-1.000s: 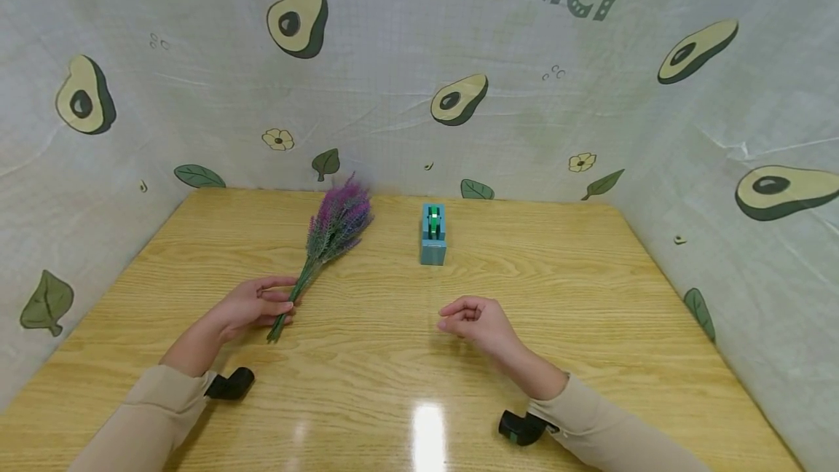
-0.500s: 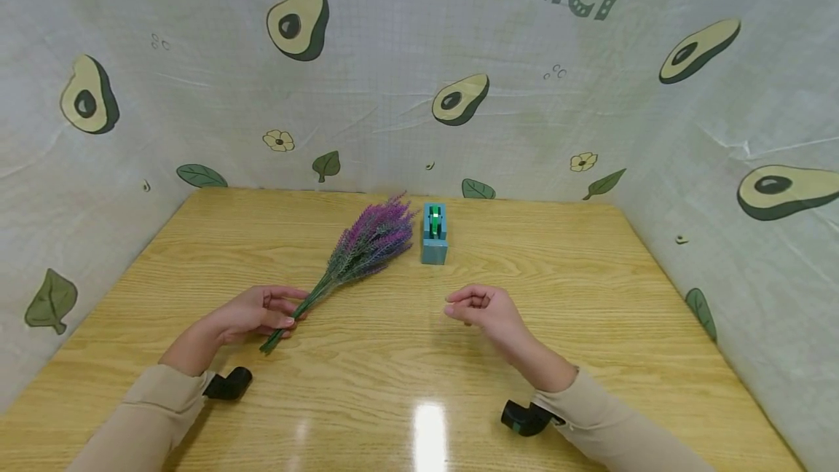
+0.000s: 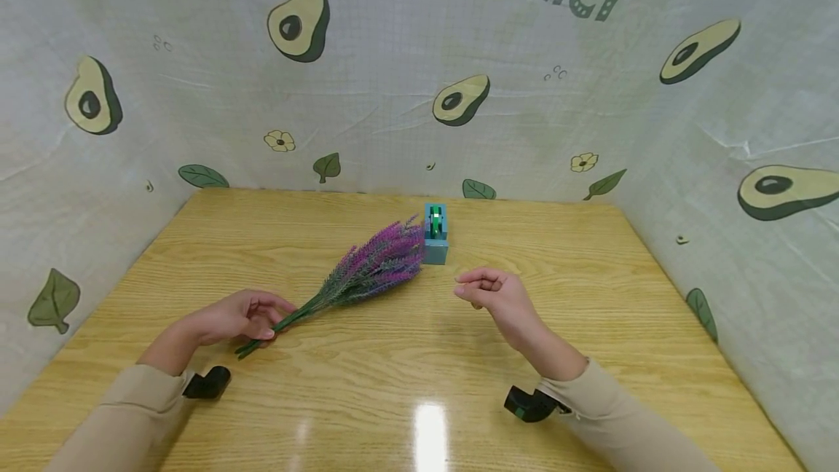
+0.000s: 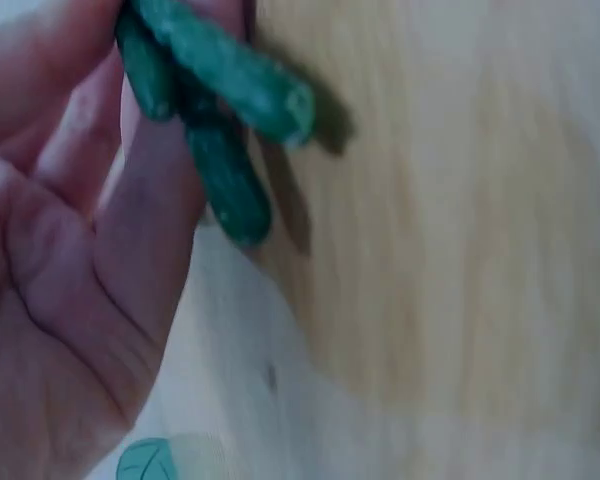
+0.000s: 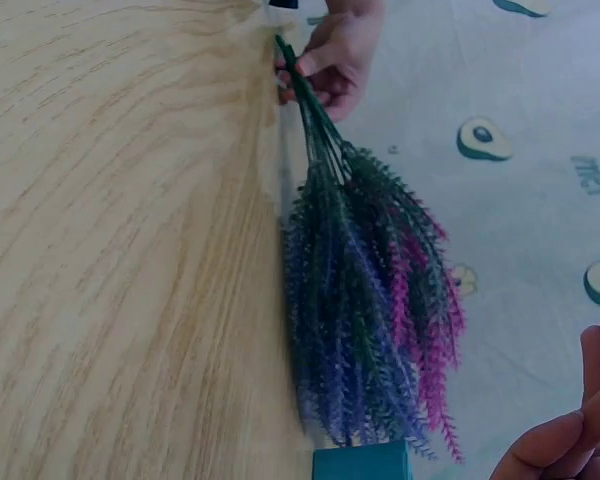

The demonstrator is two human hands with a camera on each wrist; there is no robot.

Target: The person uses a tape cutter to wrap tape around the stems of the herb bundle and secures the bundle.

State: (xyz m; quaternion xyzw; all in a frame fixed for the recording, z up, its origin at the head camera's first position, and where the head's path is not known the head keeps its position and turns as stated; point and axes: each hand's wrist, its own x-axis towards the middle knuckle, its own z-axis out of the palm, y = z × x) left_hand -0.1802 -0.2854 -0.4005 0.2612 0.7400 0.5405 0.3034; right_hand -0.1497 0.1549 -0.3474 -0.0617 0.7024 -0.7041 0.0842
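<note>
Swung rightward since a second ago, the purple flower bunch (image 3: 373,264) slants over the wooden table (image 3: 367,384), its stems pinched between thumb and fingers of the left hand (image 3: 242,315). Its blossom tips overlap the left edge of the blue tape dispenser (image 3: 435,251), which stands right at their end, though whether they touch I cannot tell. Nearer than the dispenser and to its right, the right hand (image 3: 501,301) hangs loosely curled, holding nothing, before the avocado-print cloth (image 3: 367,93).
</note>
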